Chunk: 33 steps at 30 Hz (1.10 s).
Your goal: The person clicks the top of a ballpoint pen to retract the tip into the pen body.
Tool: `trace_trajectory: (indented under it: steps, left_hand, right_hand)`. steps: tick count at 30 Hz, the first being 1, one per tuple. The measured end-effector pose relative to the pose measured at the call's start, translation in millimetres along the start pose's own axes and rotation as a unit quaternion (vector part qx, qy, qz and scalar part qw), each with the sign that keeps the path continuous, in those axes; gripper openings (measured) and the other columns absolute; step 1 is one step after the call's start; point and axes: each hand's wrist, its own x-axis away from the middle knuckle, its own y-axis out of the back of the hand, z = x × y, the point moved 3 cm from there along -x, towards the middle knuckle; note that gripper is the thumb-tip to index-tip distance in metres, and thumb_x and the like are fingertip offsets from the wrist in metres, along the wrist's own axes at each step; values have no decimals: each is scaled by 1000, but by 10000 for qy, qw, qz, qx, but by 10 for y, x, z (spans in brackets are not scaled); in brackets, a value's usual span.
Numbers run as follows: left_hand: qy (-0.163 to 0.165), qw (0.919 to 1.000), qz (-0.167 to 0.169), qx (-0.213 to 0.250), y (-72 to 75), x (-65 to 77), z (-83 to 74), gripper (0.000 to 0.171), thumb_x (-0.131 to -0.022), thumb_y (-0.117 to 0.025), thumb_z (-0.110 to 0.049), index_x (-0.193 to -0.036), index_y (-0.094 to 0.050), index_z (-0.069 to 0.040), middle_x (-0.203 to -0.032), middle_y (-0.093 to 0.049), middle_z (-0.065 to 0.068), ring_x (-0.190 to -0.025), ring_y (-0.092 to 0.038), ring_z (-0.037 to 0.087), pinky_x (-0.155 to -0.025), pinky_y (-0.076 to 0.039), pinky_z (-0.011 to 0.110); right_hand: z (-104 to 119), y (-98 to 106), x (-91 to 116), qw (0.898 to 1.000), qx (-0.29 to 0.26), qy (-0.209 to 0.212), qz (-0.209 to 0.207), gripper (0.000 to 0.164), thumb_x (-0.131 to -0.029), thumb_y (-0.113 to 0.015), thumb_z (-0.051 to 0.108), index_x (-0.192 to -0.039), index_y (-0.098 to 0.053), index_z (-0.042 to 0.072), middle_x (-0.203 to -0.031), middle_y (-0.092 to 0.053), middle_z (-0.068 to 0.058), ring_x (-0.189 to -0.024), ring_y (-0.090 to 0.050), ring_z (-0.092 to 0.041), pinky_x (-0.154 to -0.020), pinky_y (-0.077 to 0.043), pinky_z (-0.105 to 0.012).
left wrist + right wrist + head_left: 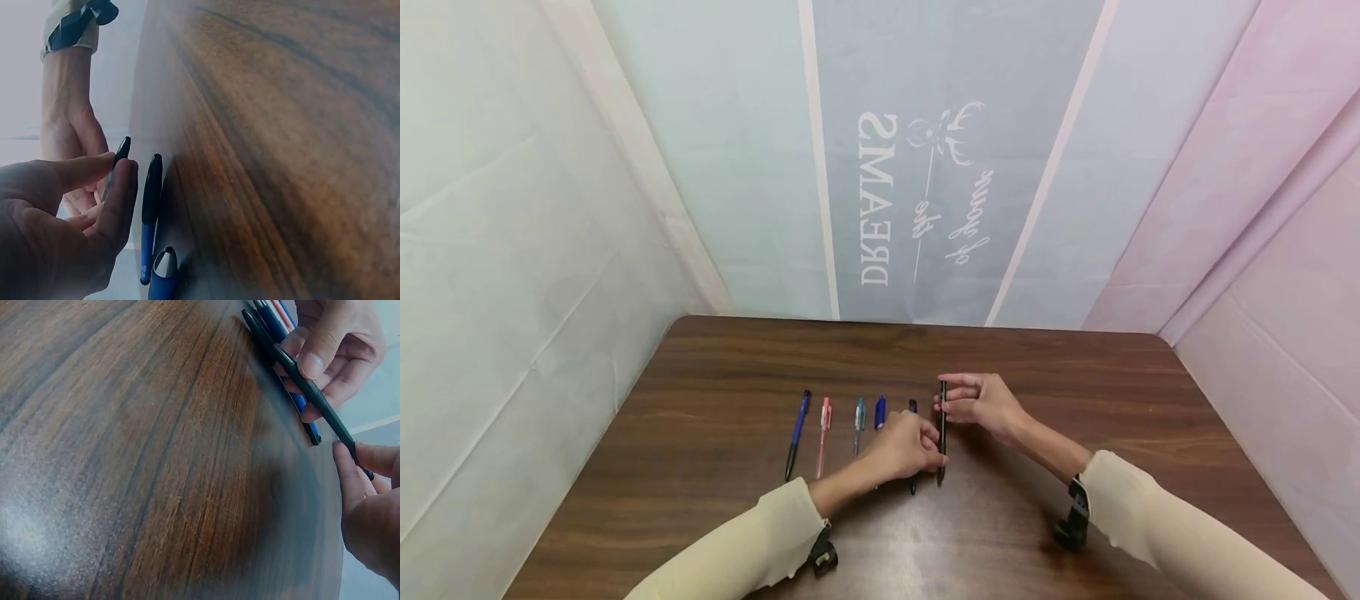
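A slim black pen (943,429) is held between both hands, pointing toward the person. My left hand (906,446) pinches it near its lower end, thumb and fingertips on the barrel. At the far end, my right hand (988,404) grips it between thumb and fingers, as the right wrist view also shows. Just left of it lies a blue pen with a black grip (152,194), partly covered by the left hand in the head view. Beside that is a blue pen with a silver tip (165,265), its lower part hidden behind the same hand.
Further left, a clear pen with a light-blue clip (860,414), a pink pen (825,417) and a blue and black pen (798,433) lie roughly side by side on the brown wooden table (715,392). A printed cloth backdrop (760,167) hangs behind the table's far edge.
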Motion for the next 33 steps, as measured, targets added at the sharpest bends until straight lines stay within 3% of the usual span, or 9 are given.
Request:
trace_trajectory:
  steps: [4,11,21,27,33]
  left_hand:
    - [15,9998,-56,-208,-15,19,-8,16,-82,-91,-9,-90,-80,-2,-76,-79,0,-63,-69,1,-60,-54,15]
    - [-33,9989,-27,-472,-57,37,-11,18,-80,-93,-10,-89,-79,-2,-73,-77,-2,-60,-64,-3,-57,-52,14]
    - [105,9959,-5,-903,-89,64,-46,23,-76,-96,-15,-87,-79,-4,-70,-76,-5,-61,-66,-2,-58,-52,14]
    - [99,9913,-64,-1308,-94,66,-57,22,-76,-97,-20,-86,-80,-8,-67,-74,-11,-61,-64,-5,-65,-54,15]
    - [-162,9818,-214,-1880,-119,68,-86,22,-74,-97,-25,-74,-77,-16,-60,-68,-16,-58,-58,-7,-62,-50,15]
  right_hand:
    - [-23,-3,11,10000,-38,-22,74,53,-99,-63,-12,-150,-47,-15,-120,-73,-30,-108,-76,-28,-90,-63,-40]
    - [-64,-4,33,9999,0,-4,156,54,-98,-66,-11,-148,-48,-16,-118,-73,-31,-100,-76,-19,-87,-64,-37]
    - [-112,-38,56,9994,297,127,154,54,-95,-71,-12,-145,-52,-16,-115,-69,-34,-93,-75,-16,-84,-65,-33]
    - [-95,-51,60,9994,343,77,38,54,-94,-72,-11,-144,-53,-16,-114,-70,-32,-92,-75,-18,-83,-65,-35]
    - [-117,-65,66,9988,475,53,-75,52,-94,-72,-12,-143,-55,-15,-111,-72,-29,-92,-76,-20,-83,-65,-35]
